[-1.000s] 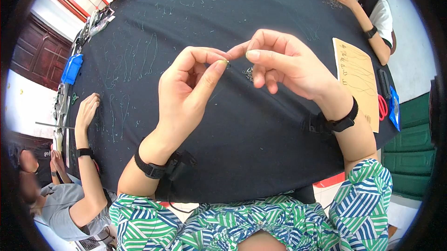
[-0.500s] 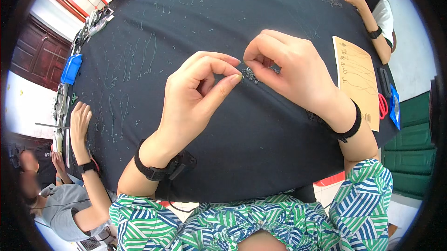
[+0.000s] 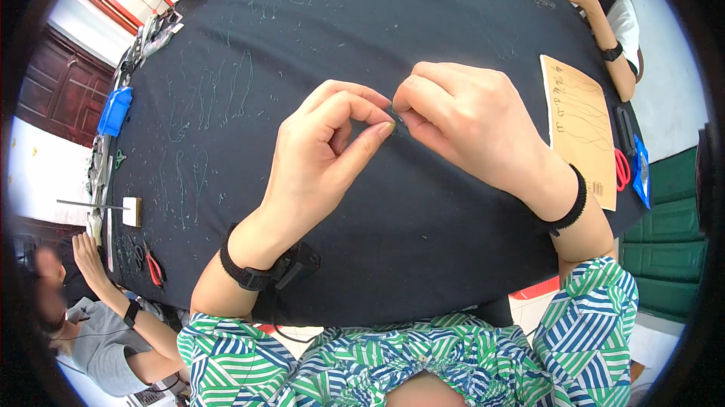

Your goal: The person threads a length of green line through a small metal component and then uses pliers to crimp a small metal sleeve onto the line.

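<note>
Over the dark cloth my left hand (image 3: pixel 321 143) is closed in a pinch, thumb against the fingers. My right hand (image 3: pixel 472 109) pinches just beside it, with the fingertips of both hands almost meeting. Whatever they hold is too small to make out. Behind my right hand, the pile of small metal pieces on the cloth is now mostly hidden. Several thin greenish thread loops (image 3: pixel 240 90) lie on the cloth to the left of my hands.
A brown card (image 3: pixel 578 124) with dark line drawings lies at the right, beside red-handled scissors (image 3: pixel 621 169) and a blue packet (image 3: pixel 640 173). Blue bins (image 3: pixel 115 111) stand at the left edge. Red-handled pliers (image 3: pixel 155 267) and a white block (image 3: pixel 132 212) lie near a co-worker's hand (image 3: pixel 89 256).
My right hand has moved slightly down and left, closing up to my left fingertips and covering the metal pieces. The left co-worker's hand has drawn back, exposing the white block and pliers.
</note>
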Available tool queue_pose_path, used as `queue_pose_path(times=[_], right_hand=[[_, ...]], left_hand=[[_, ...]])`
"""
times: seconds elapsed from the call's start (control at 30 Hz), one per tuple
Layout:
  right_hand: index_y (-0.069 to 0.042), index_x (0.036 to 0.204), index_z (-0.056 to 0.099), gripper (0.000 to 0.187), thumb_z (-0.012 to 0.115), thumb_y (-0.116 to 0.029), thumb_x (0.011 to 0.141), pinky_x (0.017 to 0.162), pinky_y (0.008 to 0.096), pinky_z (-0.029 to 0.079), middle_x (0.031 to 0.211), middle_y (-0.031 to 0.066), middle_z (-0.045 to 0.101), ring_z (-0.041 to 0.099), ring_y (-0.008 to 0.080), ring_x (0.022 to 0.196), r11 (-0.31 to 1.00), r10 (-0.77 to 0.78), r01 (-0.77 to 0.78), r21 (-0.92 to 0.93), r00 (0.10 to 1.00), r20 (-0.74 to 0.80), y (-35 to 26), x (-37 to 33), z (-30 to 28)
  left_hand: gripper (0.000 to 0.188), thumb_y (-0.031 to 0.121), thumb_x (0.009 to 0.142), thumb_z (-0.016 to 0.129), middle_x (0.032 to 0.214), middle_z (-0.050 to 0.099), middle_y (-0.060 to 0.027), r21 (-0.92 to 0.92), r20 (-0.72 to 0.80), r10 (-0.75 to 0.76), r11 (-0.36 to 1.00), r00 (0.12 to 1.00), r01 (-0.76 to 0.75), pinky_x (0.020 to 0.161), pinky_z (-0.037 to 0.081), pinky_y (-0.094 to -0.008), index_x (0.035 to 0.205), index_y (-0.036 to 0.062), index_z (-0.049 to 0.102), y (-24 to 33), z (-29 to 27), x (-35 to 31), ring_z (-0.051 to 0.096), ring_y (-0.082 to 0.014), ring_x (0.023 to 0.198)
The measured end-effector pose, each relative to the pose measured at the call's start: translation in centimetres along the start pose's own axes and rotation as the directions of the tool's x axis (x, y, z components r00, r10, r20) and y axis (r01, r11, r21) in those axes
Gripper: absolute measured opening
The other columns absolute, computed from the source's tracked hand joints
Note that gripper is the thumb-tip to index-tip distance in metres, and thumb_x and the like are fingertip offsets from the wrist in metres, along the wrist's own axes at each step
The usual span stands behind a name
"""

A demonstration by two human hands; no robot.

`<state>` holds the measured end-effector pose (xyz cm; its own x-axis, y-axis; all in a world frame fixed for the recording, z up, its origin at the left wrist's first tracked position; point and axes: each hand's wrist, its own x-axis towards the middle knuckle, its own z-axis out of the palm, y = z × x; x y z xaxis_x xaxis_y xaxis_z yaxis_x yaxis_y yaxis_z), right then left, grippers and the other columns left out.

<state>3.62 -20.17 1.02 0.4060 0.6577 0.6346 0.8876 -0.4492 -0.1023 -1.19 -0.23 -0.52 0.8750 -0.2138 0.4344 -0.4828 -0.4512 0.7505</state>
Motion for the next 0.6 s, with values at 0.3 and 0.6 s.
queue_pose_path(times=[0.3,0.6], right_hand=[[-0.006,0.081,0.055,0.019,0.072,-0.009,0.074,0.059,0.0334,0.051,0.075,0.0057,0.056,0.062,0.0226,0.069,0.997,-0.014,0.017,-0.07,0.999,0.046,-0.19,-0.16,0.07],[-0.005,0.082,0.058,0.015,0.071,-0.002,0.075,0.057,0.0313,0.05,0.075,0.0061,0.058,0.063,0.0209,0.065,0.991,0.024,-0.028,0.128,0.999,0.038,-0.12,0.01,-0.33]], left_hand=[[0.005,0.002,0.085,0.07,0.094,0.065,0.0,0.05,-0.005,0.023,0.999,1.0,-0.023,0.051,0.029,-0.0171,0.088,0.0024,0.066,-0.1,0.13,-0.03,0.034,0.0004,0.058],[0.008,0.0,0.086,0.067,0.086,0.062,-0.0012,-0.117,-0.009,-0.103,0.988,0.995,0.101,0.05,0.033,-0.0204,0.092,-0.0014,0.063,-0.6,0.47,-0.36,0.036,-0.0028,0.057]])
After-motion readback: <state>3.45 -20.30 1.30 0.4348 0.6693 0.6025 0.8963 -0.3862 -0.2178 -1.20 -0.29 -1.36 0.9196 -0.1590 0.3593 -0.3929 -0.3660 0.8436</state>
